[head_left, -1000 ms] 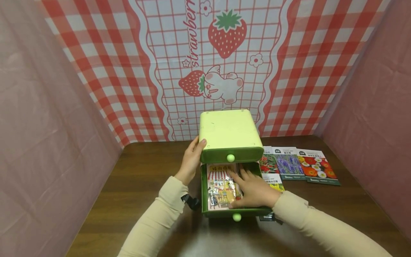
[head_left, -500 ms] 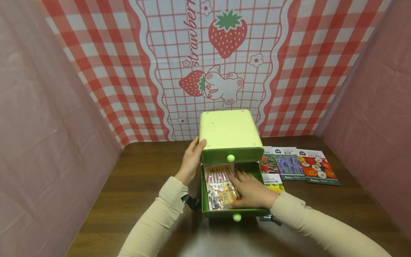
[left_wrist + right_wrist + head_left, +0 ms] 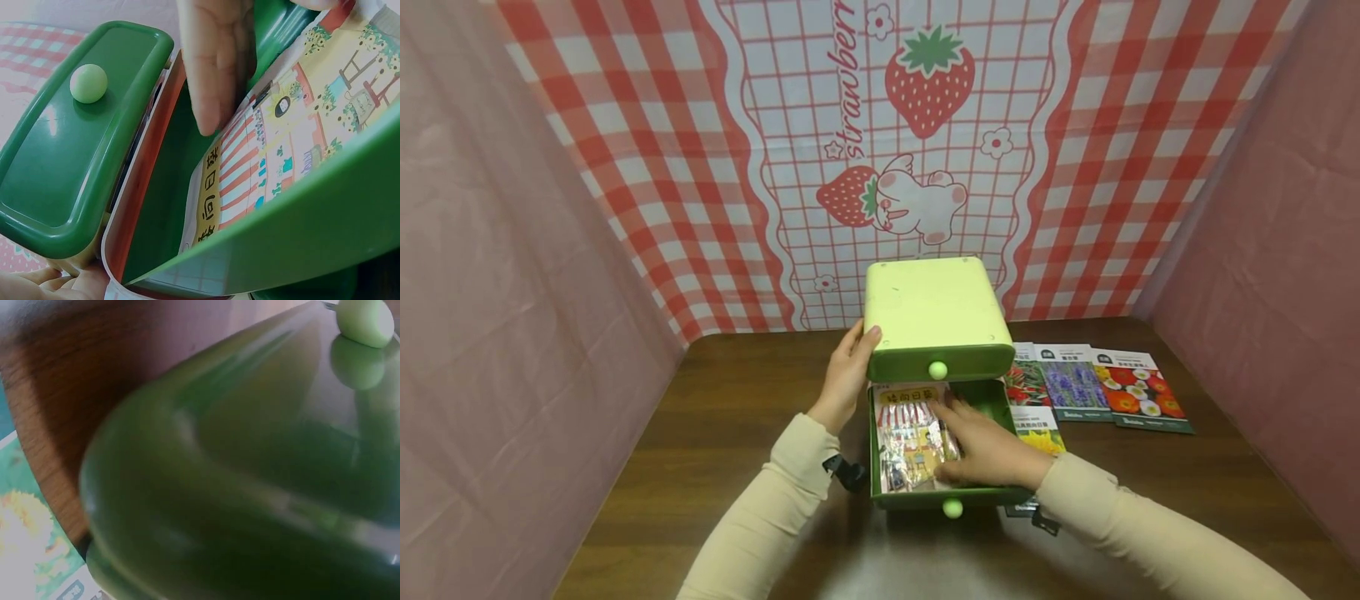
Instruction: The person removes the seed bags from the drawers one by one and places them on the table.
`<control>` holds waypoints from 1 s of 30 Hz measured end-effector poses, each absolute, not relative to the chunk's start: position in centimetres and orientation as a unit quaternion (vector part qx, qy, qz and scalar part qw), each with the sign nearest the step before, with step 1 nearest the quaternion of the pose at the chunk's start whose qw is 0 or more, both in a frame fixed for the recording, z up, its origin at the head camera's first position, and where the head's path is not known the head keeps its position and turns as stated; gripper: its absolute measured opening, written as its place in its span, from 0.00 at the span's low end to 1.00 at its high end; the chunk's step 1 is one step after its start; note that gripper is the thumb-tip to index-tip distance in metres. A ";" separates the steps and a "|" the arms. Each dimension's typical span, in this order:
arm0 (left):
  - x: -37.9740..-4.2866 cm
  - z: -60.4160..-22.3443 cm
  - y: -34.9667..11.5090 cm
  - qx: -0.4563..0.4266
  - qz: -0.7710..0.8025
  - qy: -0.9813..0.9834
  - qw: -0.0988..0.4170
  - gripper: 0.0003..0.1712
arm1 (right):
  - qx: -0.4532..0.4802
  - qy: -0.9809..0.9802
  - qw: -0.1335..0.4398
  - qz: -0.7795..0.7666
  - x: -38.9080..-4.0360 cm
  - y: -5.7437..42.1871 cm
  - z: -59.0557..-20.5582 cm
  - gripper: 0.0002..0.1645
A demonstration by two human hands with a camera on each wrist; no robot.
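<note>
A small pale-green drawer cabinet (image 3: 936, 300) has its lower green drawer (image 3: 953, 498) pulled out. Against the cabinet's left side lies my left hand (image 3: 848, 367), thumb by the front top corner. Inside the drawer is a glossy seed packet (image 3: 912, 442), printed with a striped awning and a shop scene. My right hand (image 3: 992, 446) reaches into the drawer with its fingers extended, touching the packet's right side. In the left wrist view, the fingers (image 3: 215, 81) of that hand point down beside the packet (image 3: 275, 150). The right wrist view shows mostly the drawer front (image 3: 250, 462).
Several flower seed packets lie on the wooden table (image 3: 737, 400) right of the cabinet, among them a purple one (image 3: 1075, 383) and an orange-and-white one (image 3: 1142, 390). The upper drawer (image 3: 887, 365) is closed. A checked strawberry cloth (image 3: 917, 167) hangs behind.
The packet in the drawer has shifted left and turned slightly, baring green drawer floor on the right. My right hand has moved slightly with it. The left hand stays put.
</note>
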State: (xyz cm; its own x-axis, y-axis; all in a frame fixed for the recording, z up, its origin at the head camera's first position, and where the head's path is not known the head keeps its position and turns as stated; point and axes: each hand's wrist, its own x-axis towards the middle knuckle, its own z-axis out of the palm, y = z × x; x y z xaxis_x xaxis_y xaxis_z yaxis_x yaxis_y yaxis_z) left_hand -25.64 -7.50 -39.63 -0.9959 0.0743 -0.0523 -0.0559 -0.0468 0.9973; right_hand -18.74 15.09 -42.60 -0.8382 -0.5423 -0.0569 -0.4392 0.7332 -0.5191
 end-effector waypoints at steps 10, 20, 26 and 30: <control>-25.5 -39.8 -7.4 0.006 0.727 0.686 0.028 0.44 | -0.232 0.914 0.087 -0.320 -18.7 15.1 -42.1 0.48; -25.4 -39.6 -7.4 0.006 0.730 0.682 0.033 0.43 | -0.160 0.865 0.097 -0.465 -19.3 15.1 -42.1 0.38; -25.5 -39.7 -7.4 0.008 0.732 0.681 0.031 0.44 | -0.124 0.831 0.101 -0.533 -19.8 14.9 -42.6 0.36; -25.5 -39.7 -7.4 0.009 0.732 0.681 0.035 0.45 | -0.080 0.812 0.116 -0.566 -20.1 15.1 -42.6 0.38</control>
State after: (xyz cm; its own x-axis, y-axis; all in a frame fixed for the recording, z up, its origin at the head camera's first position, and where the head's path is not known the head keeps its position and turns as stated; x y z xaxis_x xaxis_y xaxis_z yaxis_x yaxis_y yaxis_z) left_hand -25.47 -7.44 -39.72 -0.9974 0.0639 -0.0347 -0.0392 -0.0712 0.9967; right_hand -20.12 15.06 -42.57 -0.9605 -0.2603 -0.0982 0.0020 0.3465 -0.9381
